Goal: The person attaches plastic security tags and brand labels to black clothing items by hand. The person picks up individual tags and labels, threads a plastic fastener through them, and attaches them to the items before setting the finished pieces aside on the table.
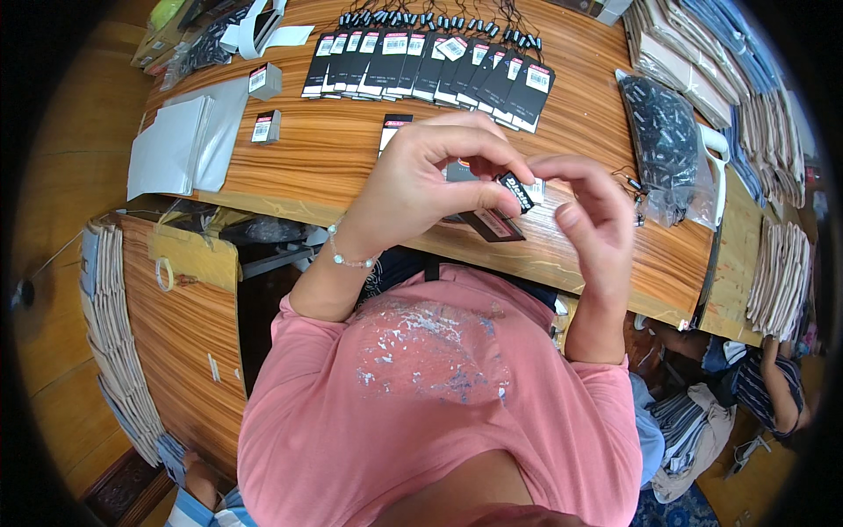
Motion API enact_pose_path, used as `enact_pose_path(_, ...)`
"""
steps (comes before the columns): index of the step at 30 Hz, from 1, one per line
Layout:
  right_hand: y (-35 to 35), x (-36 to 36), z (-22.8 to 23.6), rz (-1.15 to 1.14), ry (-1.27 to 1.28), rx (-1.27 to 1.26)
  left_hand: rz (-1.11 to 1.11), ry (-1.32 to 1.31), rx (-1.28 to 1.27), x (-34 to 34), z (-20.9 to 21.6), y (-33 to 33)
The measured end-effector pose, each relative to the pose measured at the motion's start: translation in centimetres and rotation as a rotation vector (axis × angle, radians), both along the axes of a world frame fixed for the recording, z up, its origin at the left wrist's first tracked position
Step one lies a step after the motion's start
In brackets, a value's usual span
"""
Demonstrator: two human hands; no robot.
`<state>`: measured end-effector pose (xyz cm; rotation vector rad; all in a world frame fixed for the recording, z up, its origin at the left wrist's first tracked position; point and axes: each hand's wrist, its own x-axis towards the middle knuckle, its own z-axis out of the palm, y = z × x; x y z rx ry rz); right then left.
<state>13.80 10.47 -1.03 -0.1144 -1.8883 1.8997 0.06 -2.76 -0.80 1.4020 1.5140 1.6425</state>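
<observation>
My left hand [439, 176] pinches a small black tag piece [515, 191] with white lettering between thumb and fingers. Below the thumb a black hang tag [496, 227] with a pink-edged label tilts down over the table edge. Beside it, my right hand [593, 220] has its thumb and index finger apart, the index tip close to a small white barcode sticker [536, 187]. Whether that fingertip touches the sticker I cannot tell. Another black tag with a label [395, 129] lies partly hidden behind my left hand.
Black hang tags with cords [421, 66] overlap in a row at the back. Two label stacks [266, 127] and white sheets [171, 145] lie left. A bag of black tag cords [659, 132] and folded garments [680, 53] are right. Another person's arm [777, 386] shows lower right.
</observation>
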Motion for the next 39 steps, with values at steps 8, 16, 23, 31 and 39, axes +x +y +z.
enact_pose_path(8,-0.8,-1.5,-3.5,0.159,-0.040,-0.625,0.358,0.290,0.071,0.4,-1.9,0.6)
enact_pose_path(16,-1.0,-2.1,-4.0,-0.160,0.125,-0.860,0.210,-0.122,-0.085,4.0,-5.4,1.0)
enact_pose_path(23,1.7,-4.0,-3.4,-0.045,0.170,-0.706,-0.047,-0.396,-0.113,1.1,-5.7,0.0)
enact_pose_path(31,6.3,-14.1,0.8,-0.017,0.143,-0.365,0.030,-0.354,0.018,-8.6,-5.2,0.0)
enact_pose_path(39,11.6,-28.5,-1.8,0.017,-0.068,-0.237,0.293,-0.082,-0.341,-19.4,-8.1,2.9)
